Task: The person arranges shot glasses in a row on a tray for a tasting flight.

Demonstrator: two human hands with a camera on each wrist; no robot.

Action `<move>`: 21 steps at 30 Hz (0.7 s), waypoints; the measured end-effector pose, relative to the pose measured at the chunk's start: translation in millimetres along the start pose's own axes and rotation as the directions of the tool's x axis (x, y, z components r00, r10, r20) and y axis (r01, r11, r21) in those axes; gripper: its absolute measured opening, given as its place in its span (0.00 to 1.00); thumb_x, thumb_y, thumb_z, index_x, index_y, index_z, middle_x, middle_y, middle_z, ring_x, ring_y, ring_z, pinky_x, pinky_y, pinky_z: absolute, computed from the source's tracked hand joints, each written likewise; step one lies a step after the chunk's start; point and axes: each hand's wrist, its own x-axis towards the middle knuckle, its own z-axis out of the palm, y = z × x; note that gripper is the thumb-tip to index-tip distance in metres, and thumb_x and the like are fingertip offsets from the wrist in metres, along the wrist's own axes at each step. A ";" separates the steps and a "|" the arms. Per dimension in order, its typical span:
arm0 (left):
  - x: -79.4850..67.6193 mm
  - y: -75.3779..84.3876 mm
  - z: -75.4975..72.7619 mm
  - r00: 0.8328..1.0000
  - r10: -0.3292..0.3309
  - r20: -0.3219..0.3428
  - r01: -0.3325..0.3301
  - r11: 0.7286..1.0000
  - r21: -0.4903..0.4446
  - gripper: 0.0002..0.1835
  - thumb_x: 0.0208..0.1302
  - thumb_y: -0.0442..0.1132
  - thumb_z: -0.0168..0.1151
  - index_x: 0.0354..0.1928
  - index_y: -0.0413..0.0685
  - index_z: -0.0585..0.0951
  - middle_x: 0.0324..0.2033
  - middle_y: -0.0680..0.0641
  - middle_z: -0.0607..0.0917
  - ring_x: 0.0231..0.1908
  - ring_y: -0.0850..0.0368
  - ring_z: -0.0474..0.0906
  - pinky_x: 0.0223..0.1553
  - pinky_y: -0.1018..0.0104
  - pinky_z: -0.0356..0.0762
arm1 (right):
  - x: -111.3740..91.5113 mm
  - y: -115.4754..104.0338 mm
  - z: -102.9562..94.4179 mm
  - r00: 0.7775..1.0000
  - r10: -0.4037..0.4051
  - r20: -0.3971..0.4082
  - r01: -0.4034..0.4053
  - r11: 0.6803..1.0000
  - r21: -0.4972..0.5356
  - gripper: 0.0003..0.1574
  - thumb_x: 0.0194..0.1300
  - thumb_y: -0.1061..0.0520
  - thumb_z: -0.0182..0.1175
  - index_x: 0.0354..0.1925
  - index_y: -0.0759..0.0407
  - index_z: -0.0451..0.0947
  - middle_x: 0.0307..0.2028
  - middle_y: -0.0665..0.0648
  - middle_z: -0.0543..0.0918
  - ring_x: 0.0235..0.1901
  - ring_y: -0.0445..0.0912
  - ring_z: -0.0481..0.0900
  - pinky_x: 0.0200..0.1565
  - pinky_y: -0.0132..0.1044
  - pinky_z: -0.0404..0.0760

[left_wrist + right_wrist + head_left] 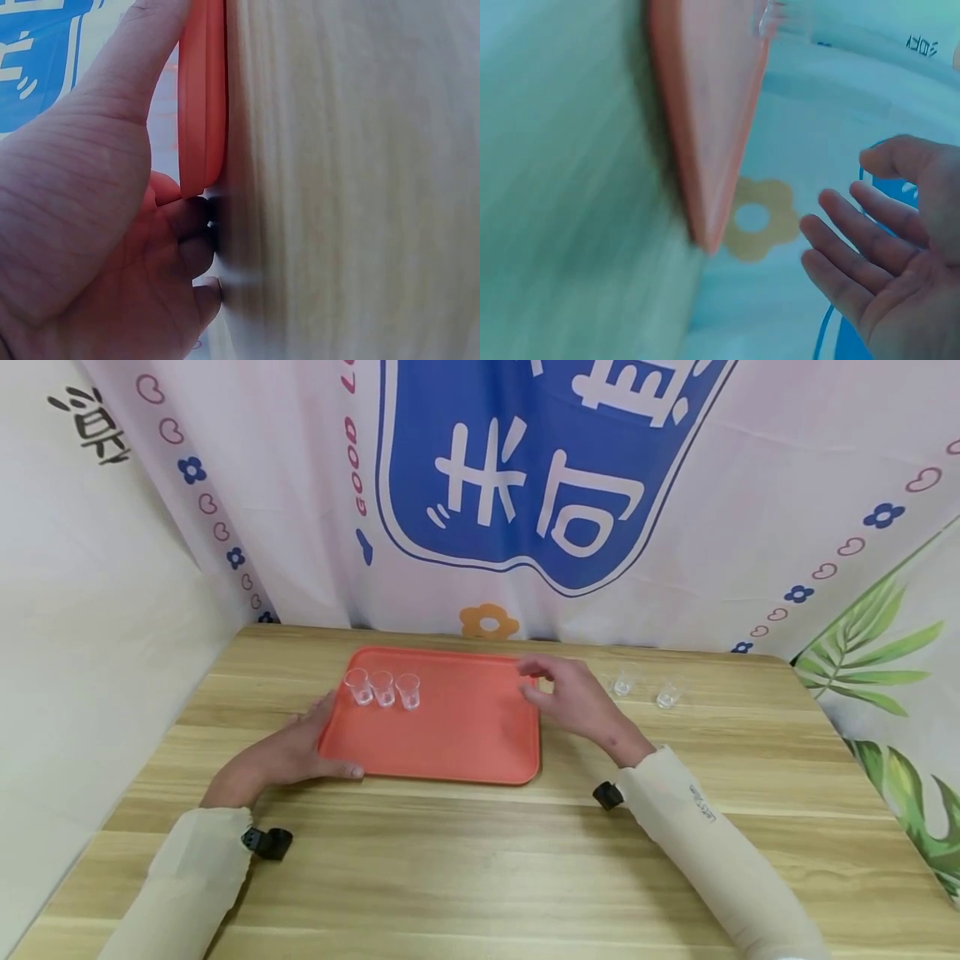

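Note:
A red-orange tray (465, 727) lies on the wooden table. Three small clear shot glasses stand in a row toward its back left: a left one (360, 687), a middle one (383, 689) and a right one (408, 691). My left hand (296, 752) rests against the tray's front left corner, thumb stretched along the front edge and fingers by the left side. Over the tray's right edge hovers my right hand (573, 696), palm empty and fingers loosely bent. Behind it on the table are two more clear glasses, one nearer (624, 681) and one farther right (667, 695).
The wooden tabletop (465, 868) runs around the tray on all sides. A printed curtain (300, 485) hangs along the table's back edge. Pale walls with lettering and painted leaves (862, 652) stand at the sides.

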 end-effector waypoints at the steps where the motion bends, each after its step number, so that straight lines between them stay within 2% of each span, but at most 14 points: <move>1: 0.3 -0.1 0.4 1.000 0.001 0.001 -0.001 1.000 -0.001 0.72 0.55 0.59 0.78 0.82 0.48 0.32 0.80 0.31 0.42 0.77 0.29 0.37 0.69 0.24 0.34 | -3.1 3.3 -2.5 1.000 0.000 -0.025 0.000 1.000 -0.010 0.18 0.72 0.58 0.65 0.57 0.61 0.83 0.54 0.59 0.86 0.56 0.52 0.82 0.61 0.51 0.77; 5: 1.2 -0.5 1.1 1.000 -0.003 0.004 0.003 1.000 0.003 0.72 0.55 0.60 0.78 0.82 0.47 0.32 0.80 0.32 0.42 0.77 0.30 0.36 0.70 0.25 0.34 | -14.3 16.4 -12.7 0.993 0.010 -0.116 -0.014 0.999 -0.032 0.19 0.71 0.59 0.66 0.58 0.64 0.82 0.55 0.61 0.86 0.58 0.55 0.81 0.61 0.51 0.77; 9: 1.4 -1.2 0.7 1.000 0.008 -0.002 -0.008 1.000 0.007 0.72 0.55 0.59 0.78 0.82 0.48 0.32 0.80 0.32 0.42 0.77 0.30 0.38 0.69 0.24 0.34 | -22.4 28.2 -22.7 0.984 0.030 -0.174 -0.037 0.999 -0.039 0.22 0.72 0.57 0.66 0.60 0.65 0.80 0.57 0.63 0.84 0.60 0.58 0.79 0.62 0.54 0.76; 13: 1.3 -1.6 0.3 1.000 0.023 -0.009 -0.023 1.000 0.003 0.71 0.55 0.58 0.78 0.83 0.50 0.33 0.80 0.32 0.43 0.77 0.29 0.39 0.68 0.22 0.34 | -28.2 38.4 -29.0 0.980 0.032 -0.197 -0.042 0.998 -0.047 0.23 0.72 0.57 0.66 0.62 0.64 0.79 0.60 0.63 0.82 0.63 0.59 0.76 0.64 0.56 0.73; 21: 1.2 -0.4 0.1 1.000 -0.015 0.011 0.015 1.000 0.004 0.72 0.55 0.59 0.78 0.82 0.47 0.31 0.79 0.31 0.41 0.77 0.30 0.35 0.70 0.26 0.32 | -39.2 52.9 -33.7 0.975 0.081 -0.207 -0.097 0.993 -0.068 0.26 0.69 0.61 0.66 0.63 0.67 0.77 0.62 0.66 0.80 0.63 0.62 0.75 0.62 0.58 0.73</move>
